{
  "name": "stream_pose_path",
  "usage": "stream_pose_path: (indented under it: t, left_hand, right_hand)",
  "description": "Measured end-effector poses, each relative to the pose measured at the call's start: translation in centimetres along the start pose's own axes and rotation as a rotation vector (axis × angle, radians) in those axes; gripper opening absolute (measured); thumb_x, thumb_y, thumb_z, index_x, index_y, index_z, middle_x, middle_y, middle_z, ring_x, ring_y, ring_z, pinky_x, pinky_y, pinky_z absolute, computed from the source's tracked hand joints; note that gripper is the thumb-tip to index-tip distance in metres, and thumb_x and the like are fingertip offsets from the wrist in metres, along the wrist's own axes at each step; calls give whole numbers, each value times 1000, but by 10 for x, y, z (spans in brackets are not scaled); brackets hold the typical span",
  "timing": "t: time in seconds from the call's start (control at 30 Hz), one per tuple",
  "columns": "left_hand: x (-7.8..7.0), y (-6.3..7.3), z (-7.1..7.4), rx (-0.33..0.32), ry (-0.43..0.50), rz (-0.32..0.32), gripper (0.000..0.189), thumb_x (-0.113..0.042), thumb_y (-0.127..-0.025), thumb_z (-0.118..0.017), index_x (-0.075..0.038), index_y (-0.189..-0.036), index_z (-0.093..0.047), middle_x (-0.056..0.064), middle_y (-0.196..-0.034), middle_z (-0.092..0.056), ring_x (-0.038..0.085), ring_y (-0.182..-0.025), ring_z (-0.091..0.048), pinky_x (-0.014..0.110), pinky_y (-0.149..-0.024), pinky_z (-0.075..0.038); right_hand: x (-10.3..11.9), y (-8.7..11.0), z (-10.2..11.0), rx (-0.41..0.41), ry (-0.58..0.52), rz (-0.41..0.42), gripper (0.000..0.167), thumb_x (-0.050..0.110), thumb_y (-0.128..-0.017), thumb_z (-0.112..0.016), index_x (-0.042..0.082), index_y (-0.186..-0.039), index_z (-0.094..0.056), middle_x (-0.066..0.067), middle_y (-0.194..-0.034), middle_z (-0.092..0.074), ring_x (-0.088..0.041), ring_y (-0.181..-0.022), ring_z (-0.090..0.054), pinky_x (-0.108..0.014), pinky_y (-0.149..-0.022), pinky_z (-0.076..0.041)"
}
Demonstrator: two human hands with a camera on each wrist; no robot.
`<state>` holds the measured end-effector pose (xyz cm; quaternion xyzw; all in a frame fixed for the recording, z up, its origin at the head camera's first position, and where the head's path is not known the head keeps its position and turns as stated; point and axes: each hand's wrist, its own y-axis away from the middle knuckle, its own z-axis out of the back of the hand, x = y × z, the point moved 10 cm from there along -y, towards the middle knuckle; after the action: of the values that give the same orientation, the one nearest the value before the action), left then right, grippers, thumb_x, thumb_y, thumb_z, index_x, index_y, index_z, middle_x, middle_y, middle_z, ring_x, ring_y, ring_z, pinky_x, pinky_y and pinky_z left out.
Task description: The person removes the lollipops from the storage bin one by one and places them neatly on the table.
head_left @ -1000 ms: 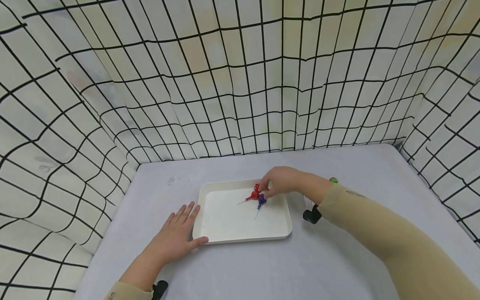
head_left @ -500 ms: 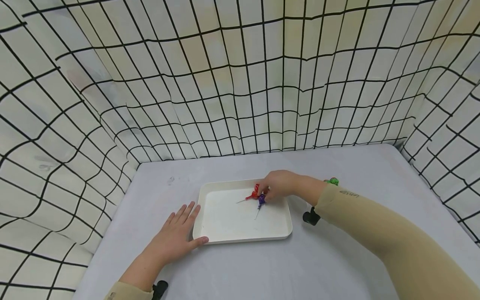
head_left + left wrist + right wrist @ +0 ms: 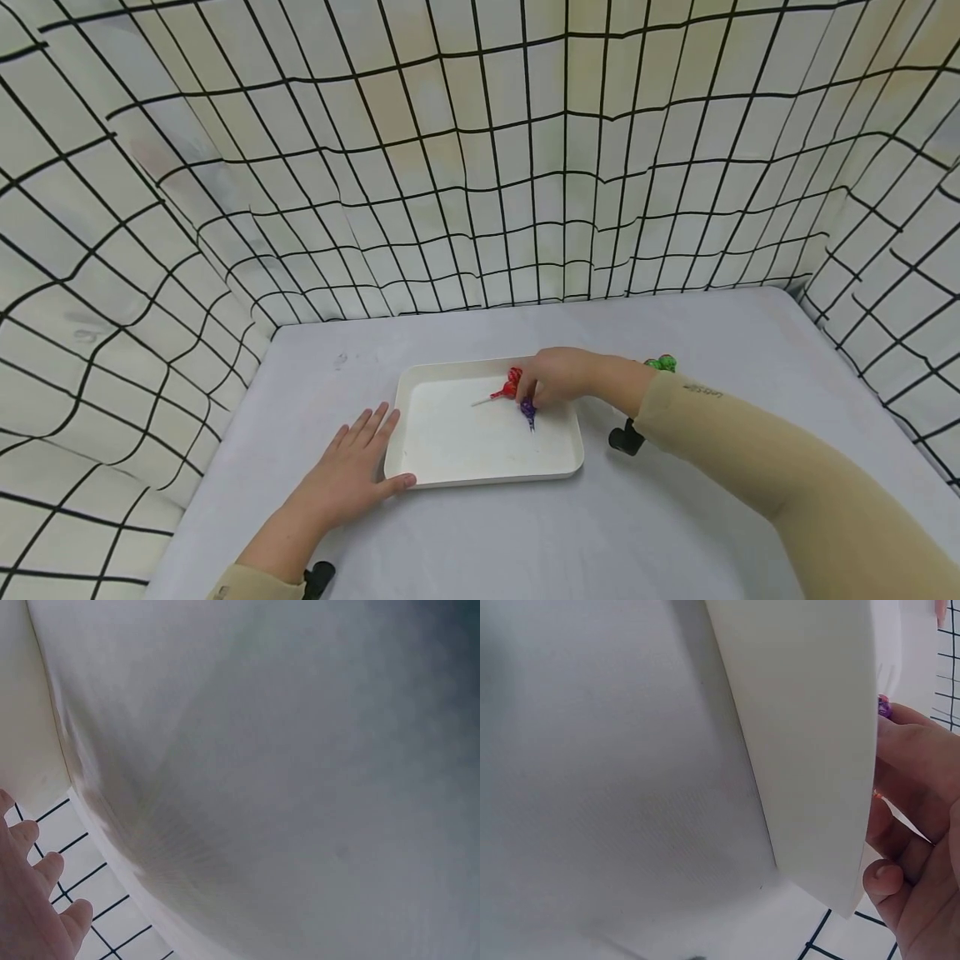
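Note:
A shallow white tray (image 3: pixel 450 450) lies on the table, its side wall (image 3: pixel 802 735) large in the right wrist view. My left hand (image 3: pixel 345 479) rests flat at the tray's left side, fingers spread, thumb touching the near left corner. Over the tray's right part, my right hand (image 3: pixel 562 375) pinches a lollipop in a purple wrapper (image 3: pixel 528 410); the wrapper shows by the thumb in the right wrist view. Just left of these fingers lies red-wrapped candy (image 3: pixel 511 385) with a white stick pointing left. My fingers hide part of the purple lollipop.
Green wrapped candy (image 3: pixel 663 363) shows behind my right forearm, beyond the tray's right side, partly hidden. A pale cloth (image 3: pixel 480 542) covers the table. White walls with a black grid (image 3: pixel 480 167) enclose the back and both sides.
My right hand has moved slightly down toward the near side. The purple lollipop has turned and shifted a little to the right. More of the green candy shows. My left hand has stayed put.

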<state>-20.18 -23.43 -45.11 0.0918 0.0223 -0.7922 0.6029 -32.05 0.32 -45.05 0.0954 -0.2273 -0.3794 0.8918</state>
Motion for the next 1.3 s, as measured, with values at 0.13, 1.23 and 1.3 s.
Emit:
stream_pose_path:
  t: [0.13, 1.23, 1.3]
  left_hand:
    - [0, 0, 0, -2, -1, -1, 104, -72, -84, -59, -8, -158, -24, 14, -164, -19, 38, -149, -18, 61, -118, -16]
    - [-2, 1, 3, -9, -1, -3, 103, -72, -84, -59, -8, -158, -25, 14, -164, -19, 38, -149, -19, 61, -117, -17]
    - [-2, 1, 4, -7, 1, -3, 104, -73, -84, -57, -7, -158, -25, 15, -163, -19, 38, -149, -19, 61, -117, -17]
  right_hand:
    - [1, 4, 3, 3, 10, 15, 27, 22, -92, -72, 36, -114, -76, 9, -127, -64, -12, -112, -56, -38, -103, -45]
    - [-2, -6, -4, 2, 27, -70, 20, 36, -85, -79, 33, -105, -78, 14, -93, -67, -8, -92, -57, -35, -94, -49]
    - [-2, -5, -4, 1, 29, -72, 21, 36, -85, -79, 33, -106, -78, 14, -94, -67, -8, -93, -57, -36, -94, -49]
